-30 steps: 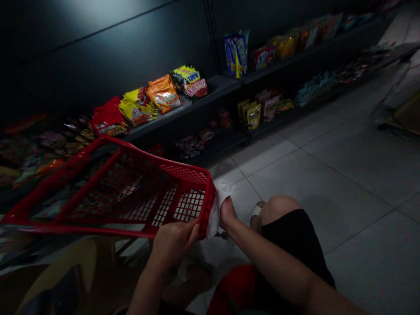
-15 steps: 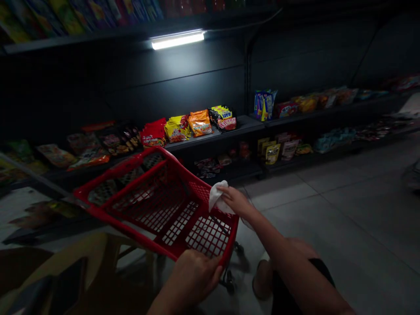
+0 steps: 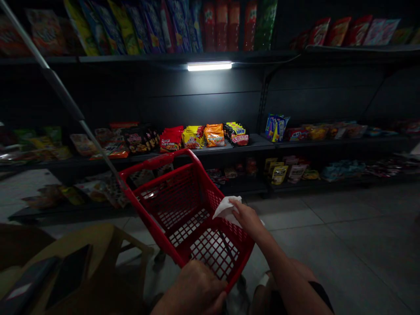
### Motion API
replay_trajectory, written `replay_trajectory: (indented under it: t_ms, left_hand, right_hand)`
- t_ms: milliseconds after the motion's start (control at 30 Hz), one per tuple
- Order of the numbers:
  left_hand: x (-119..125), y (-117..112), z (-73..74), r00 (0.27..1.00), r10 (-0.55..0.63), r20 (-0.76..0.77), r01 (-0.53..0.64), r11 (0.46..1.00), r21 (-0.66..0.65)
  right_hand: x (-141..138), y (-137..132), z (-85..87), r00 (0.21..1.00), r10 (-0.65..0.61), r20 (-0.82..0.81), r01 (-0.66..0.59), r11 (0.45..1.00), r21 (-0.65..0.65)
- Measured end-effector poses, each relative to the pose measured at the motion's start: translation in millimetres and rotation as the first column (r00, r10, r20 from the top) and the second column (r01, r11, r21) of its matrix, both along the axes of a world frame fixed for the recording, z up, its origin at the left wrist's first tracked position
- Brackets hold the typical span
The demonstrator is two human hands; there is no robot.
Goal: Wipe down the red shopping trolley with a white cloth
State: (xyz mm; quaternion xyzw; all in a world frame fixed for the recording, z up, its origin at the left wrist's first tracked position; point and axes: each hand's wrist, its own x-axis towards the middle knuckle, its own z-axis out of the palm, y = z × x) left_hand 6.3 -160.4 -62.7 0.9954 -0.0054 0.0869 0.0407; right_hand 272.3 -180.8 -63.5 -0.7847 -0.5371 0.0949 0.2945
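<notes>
A red plastic shopping basket (image 3: 170, 192) on wheels stands upright on the floor in front of me. My left hand (image 3: 197, 288) is closed around its near bottom corner. My right hand (image 3: 246, 217) presses a white cloth (image 3: 226, 208) against the basket's right rim, fingers closed on the cloth. My bare knee and black shorts show at the lower right.
Dark store shelves (image 3: 256, 142) hold snack packets (image 3: 203, 135) at mid level and more bags on the top shelf (image 3: 183, 22). A strip light (image 3: 209, 66) glows under the top shelf. A grey pole (image 3: 62, 94) slants at left. A tan chair (image 3: 82, 258) sits at lower left. Grey tiled floor (image 3: 344, 236) lies right.
The basket has swung from lying tilted to upright. My right hand with the cloth moved from its outer end wall up onto the right rim. The view has lifted toward the shelves.
</notes>
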Motion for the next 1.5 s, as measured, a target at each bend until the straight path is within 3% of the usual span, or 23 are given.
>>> replay_trajectory:
  t_ms: [167, 400, 500, 633, 767, 933, 1033, 1100, 1167, 1200, 1267, 1333, 1400, 1500]
  left_hand:
    - [-7.1, 2.9, -1.0, 0.992, -0.031, 0.123, 0.044, 0.993, -0.108]
    - [-5.2, 17.8, 9.1, 0.98, 0.139, 0.143, -0.102, 0.965, -0.242]
    - [-6.7, 26.0, 9.9, 0.967, 0.218, 0.135, -0.175, 0.946, -0.272]
    - [-15.6, 38.7, 5.2, 0.939, 0.293, 0.178, -0.238, 0.931, -0.276]
    - [-29.5, 48.9, -5.5, 0.882, 0.386, 0.272, -0.323, 0.913, -0.249]
    - [-42.3, 41.7, -15.7, 0.817, 0.493, 0.299, -0.425, 0.865, -0.265]
    - [-41.6, 42.6, -12.5, 0.789, 0.538, 0.296, -0.423, 0.826, -0.373]
    - [-35.5, 58.0, -5.1, 0.733, 0.596, 0.328, -0.414, 0.774, -0.48]
    - [-24.1, 86.9, 5.1, 0.621, 0.702, 0.348, -0.42, 0.674, -0.608]
    - [-16.8, 104.7, 10.1, 0.543, 0.772, 0.331, -0.421, 0.592, -0.687]
    - [-0.3, 140.9, 17.3, 0.415, 0.882, 0.225, -0.426, 0.407, -0.808]
    - [15.0, 169.8, 18.5, 0.367, 0.928, 0.069, -0.433, 0.237, -0.87]
    - [25.4, 185.4, 14.1, 0.387, 0.922, 0.012, -0.451, 0.2, -0.87]
    - [28.3, 187.2, 3.3, 0.418, 0.908, 0.024, -0.475, 0.241, -0.846]
  right_hand:
    - [-7.5, -29.4, -10.0, 0.998, -0.061, -0.009, 0.061, 0.997, 0.053]
    - [-17.8, -60.1, -20.2, 0.989, -0.151, 0.011, 0.149, 0.984, 0.093]
    - [-23.8, -66.5, -24.9, 0.99, -0.14, 0.014, 0.135, 0.973, 0.185]
    - [-41.2, -73.7, -29.0, 0.961, -0.146, 0.236, 0.078, 0.958, 0.274]
    - [-66.6, -81.9, -19.1, 0.936, 0.041, 0.348, -0.099, 0.983, 0.152]
    - [-77.3, -80.9, 10.0, 0.946, 0.288, 0.148, -0.28, 0.957, -0.077]
    - [-71.8, -59.6, 35.1, 0.946, 0.323, 0.006, -0.32, 0.937, -0.14]
    - [-68.5, -30.8, 51.2, 0.941, 0.337, -0.019, -0.336, 0.933, -0.13]
    - [-67.1, 9.2, 61.4, 0.943, 0.333, 0.02, -0.327, 0.935, -0.139]
    - [-67.1, 31.8, 63.0, 0.937, 0.347, 0.03, -0.337, 0.925, -0.176]
    - [-68.3, 77.9, 58.3, 0.951, 0.307, 0.025, -0.294, 0.929, -0.225]
    - [-71.3, 118.3, 44.7, 0.971, 0.231, -0.062, -0.238, 0.92, -0.312]
    - [-77.3, 147.5, 25.9, 0.971, 0.121, -0.204, -0.178, 0.941, -0.289]
    - [-93.6, 167.4, -5.8, 0.91, 0.072, -0.407, -0.156, 0.971, -0.179]
